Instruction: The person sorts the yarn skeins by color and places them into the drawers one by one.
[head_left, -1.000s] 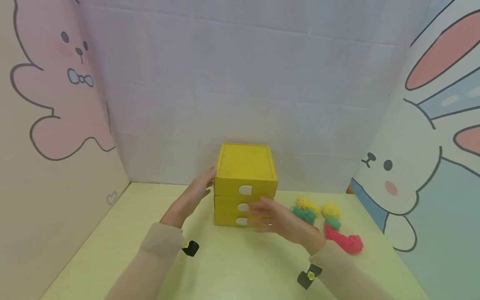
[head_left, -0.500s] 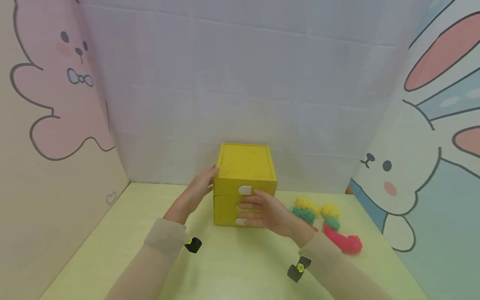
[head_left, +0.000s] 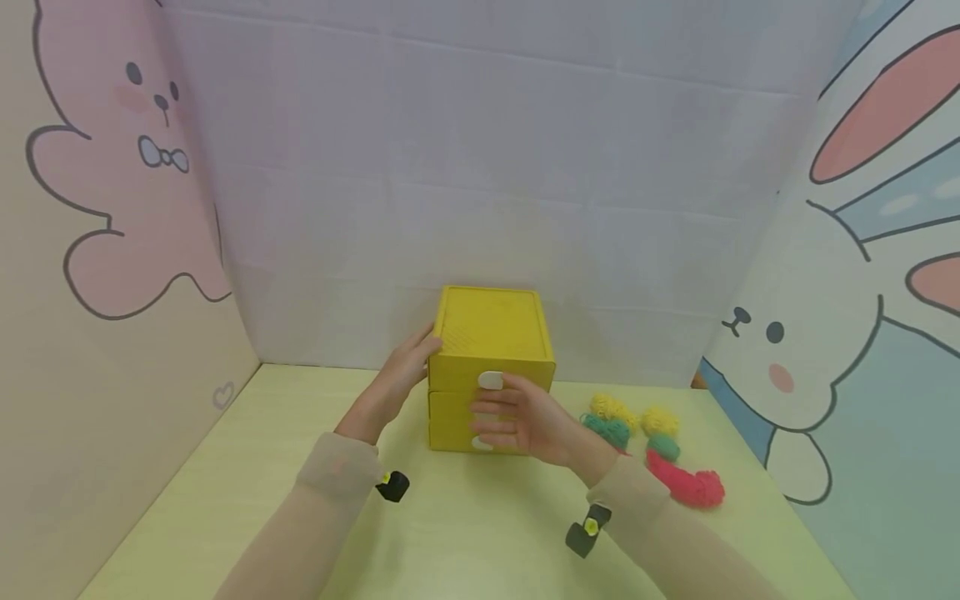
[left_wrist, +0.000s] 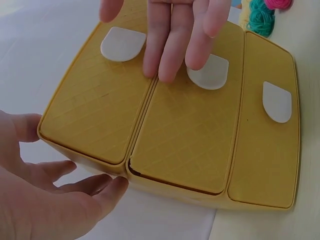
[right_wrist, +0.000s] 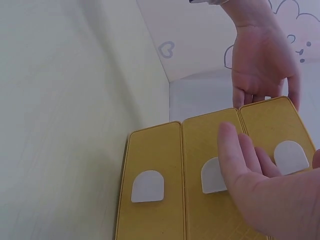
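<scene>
**Yellow boxy three-drawer plastic-looking unit point(head_left: 465, 371): both hands at it, nothing gripped**

Head: unit is standing on the pale yellow-green tabletop point(head_left: 442, 525), near the white cloth-like backdrop point(head_left: 480, 183). Yellow yarn bundles point(head_left: 660, 421), green yarn bundles point(head_left: 607, 431) and a long red yarn bundle point(head_left: 697, 489) are lying to its right. Handling guess: light, stiff, fairly smooth; could slide if pulled unbraced. Best holds: the white rounded tabs point(head_left: 491, 380) for drawers, side walls for the body. Forearms are angling inward. Left hand point(head_left: 397, 375) is resting on the left side, thumb by the front edge. Right hand point(head_left: 543, 425) is crossing the front, fingers pointing left, uppermost one ending beside the top tab.

Left wrist: left thumb is touching the top corner; fingers are lying relaxed along the side, not clasping. Right fingertips are sitting over the top/middle seam; contact unclear. Middle drawer point(left_wrist: 187, 135) is showing a thin dark gap at one end, maybe not quite flush.

Right wrist: right fingers are extending loosely, partly covering the middle tab, pinching nothing. Bottom drawer point(right_wrist: 152, 150) is sitting uncovered.
</scene>
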